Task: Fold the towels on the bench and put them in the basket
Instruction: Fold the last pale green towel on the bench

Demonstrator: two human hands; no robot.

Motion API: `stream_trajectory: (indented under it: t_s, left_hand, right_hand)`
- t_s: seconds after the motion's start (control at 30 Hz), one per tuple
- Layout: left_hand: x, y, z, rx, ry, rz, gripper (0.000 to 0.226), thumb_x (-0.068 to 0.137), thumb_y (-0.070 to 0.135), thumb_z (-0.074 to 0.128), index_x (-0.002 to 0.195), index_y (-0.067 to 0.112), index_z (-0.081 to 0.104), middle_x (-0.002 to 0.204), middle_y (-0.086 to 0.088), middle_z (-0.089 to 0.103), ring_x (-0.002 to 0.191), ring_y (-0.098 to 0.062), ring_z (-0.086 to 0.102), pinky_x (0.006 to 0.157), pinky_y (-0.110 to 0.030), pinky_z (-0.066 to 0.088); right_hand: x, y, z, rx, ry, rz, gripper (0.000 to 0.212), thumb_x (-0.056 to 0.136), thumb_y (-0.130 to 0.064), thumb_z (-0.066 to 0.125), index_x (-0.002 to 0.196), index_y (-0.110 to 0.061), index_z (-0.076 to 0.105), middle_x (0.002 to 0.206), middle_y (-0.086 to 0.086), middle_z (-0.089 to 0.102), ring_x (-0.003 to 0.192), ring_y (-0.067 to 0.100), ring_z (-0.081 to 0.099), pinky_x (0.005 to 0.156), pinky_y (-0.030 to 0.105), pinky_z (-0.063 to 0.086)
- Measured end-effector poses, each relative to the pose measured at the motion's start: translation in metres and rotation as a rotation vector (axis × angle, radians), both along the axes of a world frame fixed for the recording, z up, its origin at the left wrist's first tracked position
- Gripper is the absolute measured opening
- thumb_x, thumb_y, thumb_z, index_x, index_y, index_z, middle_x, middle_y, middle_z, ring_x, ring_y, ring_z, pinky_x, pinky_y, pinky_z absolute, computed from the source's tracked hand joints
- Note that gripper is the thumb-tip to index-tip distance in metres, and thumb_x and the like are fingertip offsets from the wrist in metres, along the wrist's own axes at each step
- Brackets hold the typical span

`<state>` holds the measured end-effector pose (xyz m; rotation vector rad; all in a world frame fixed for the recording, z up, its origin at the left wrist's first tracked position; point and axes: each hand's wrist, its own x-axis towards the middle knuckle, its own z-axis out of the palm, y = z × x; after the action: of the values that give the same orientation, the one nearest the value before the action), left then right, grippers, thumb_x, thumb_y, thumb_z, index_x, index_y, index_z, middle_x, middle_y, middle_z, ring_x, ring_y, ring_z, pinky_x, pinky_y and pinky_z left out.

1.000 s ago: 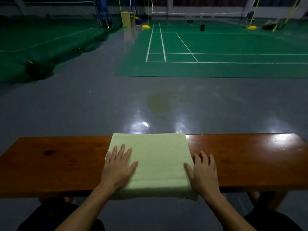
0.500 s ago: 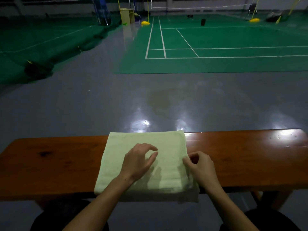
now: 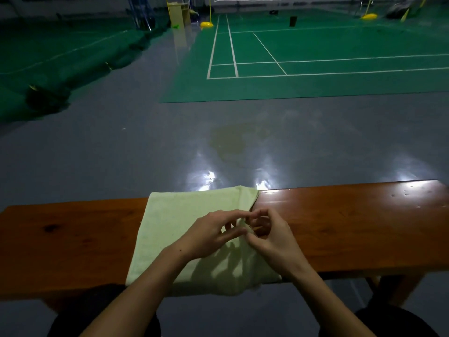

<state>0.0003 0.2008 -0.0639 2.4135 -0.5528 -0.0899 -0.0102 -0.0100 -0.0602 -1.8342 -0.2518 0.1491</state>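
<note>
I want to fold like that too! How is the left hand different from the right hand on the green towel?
The left hand reaches in over the middle of the green towel, while the right hand comes in from the towel's right edge, over the wooden bench. The left hand's fingers stretch out towards the right; the right hand's fingers curl in. Both pinch the same raised bit of the towel's right edge, where their fingertips meet.

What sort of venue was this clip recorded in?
Most likely an indoor badminton hall: green court mats with white boundary lines, net posts on yellow bases, and a wooden bench at courtside where a towel is being folded.
</note>
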Motion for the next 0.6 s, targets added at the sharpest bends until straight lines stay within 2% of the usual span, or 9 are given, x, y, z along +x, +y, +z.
stream_trajectory:
  t_s: [0.07,0.17,0.27,0.4,0.47,0.6]
  left_hand:
    - [0.002,0.005,-0.002,0.035,0.035,-0.005,0.035,0.103,0.060,0.049,0.137,0.054,0.051,0.119,0.023,0.066,0.100,-0.001,0.060,0.084,-0.037,0.056]
    - [0.003,0.011,-0.002,0.095,0.044,0.016,0.031,0.098,0.068,0.047,0.121,0.048,0.055,0.111,0.024,0.064,0.098,0.002,0.059,0.083,-0.038,0.058]
    - [0.002,0.020,-0.001,0.168,0.033,0.026,0.022,0.099,0.062,0.054,0.112,0.044,0.057,0.106,0.025,0.061,0.096,0.000,0.057,0.082,-0.035,0.057]
    - [-0.001,0.028,0.001,0.243,0.001,0.018,0.017,0.101,0.055,0.056,0.111,0.041,0.058,0.107,0.025,0.056,0.098,-0.002,0.054,0.082,-0.026,0.054]
    - [-0.003,0.032,0.005,0.206,0.005,0.036,0.016,0.100,0.053,0.057,0.110,0.040,0.059,0.108,0.024,0.058,0.099,-0.003,0.056,0.082,-0.021,0.051]
    - [-0.006,0.048,0.014,0.176,-0.036,0.084,0.015,0.097,0.057,0.058,0.106,0.046,0.056,0.111,0.022,0.064,0.100,-0.002,0.059,0.081,-0.023,0.053]
  right_hand:
    - [0.000,-0.002,0.001,0.006,0.019,0.045,0.038,0.088,-0.012,0.081,0.115,-0.025,0.058,0.109,-0.002,0.072,0.102,0.010,0.071,0.085,0.033,0.063]
    - [-0.003,-0.005,0.002,0.007,0.019,0.101,0.043,0.087,-0.004,0.080,0.117,-0.024,0.057,0.113,-0.001,0.073,0.106,0.011,0.071,0.085,0.031,0.061]
    - [-0.006,-0.008,0.002,0.008,0.021,0.134,0.050,0.086,-0.003,0.081,0.124,-0.023,0.058,0.112,-0.001,0.073,0.106,0.012,0.071,0.084,0.030,0.061]
    - [-0.012,-0.013,0.002,-0.045,0.044,0.174,0.054,0.086,-0.008,0.083,0.132,-0.023,0.059,0.108,-0.002,0.074,0.103,0.012,0.071,0.083,0.030,0.061]
    - [-0.015,-0.014,0.003,-0.116,0.063,0.221,0.049,0.088,-0.015,0.082,0.131,-0.024,0.062,0.110,-0.005,0.074,0.102,0.008,0.071,0.084,0.030,0.062]
    - [-0.018,-0.016,0.004,-0.245,0.015,0.299,0.017,0.095,-0.023,0.076,0.112,-0.024,0.076,0.103,-0.012,0.077,0.097,0.005,0.073,0.085,0.034,0.063]
